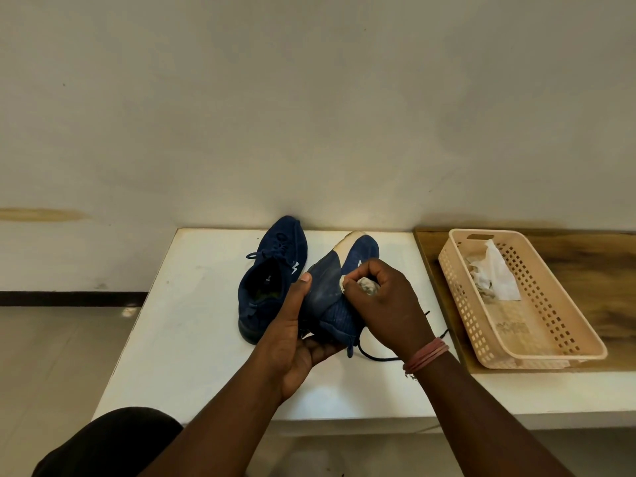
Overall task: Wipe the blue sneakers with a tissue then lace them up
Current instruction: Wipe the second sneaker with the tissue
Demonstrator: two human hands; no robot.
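One blue sneaker (272, 273) lies laced on the white table (192, 304), toe towards the wall. My left hand (296, 335) grips the second blue sneaker (330, 287) from below at the heel end and holds it tilted on its side, its dusty sole and white toe cap turned up. My right hand (382, 304) clutches a crumpled, soiled tissue (368, 285) and presses it against that sneaker's sole edge. A loose dark lace (375, 357) trails from the held sneaker onto the table under my right wrist.
A peach plastic basket (550, 352) with used white tissues (495, 277) sits on a wooden surface (592, 270) to the right of the table. A pale wall stands directly behind. My dark-clothed knee (113, 442) shows at the bottom left.
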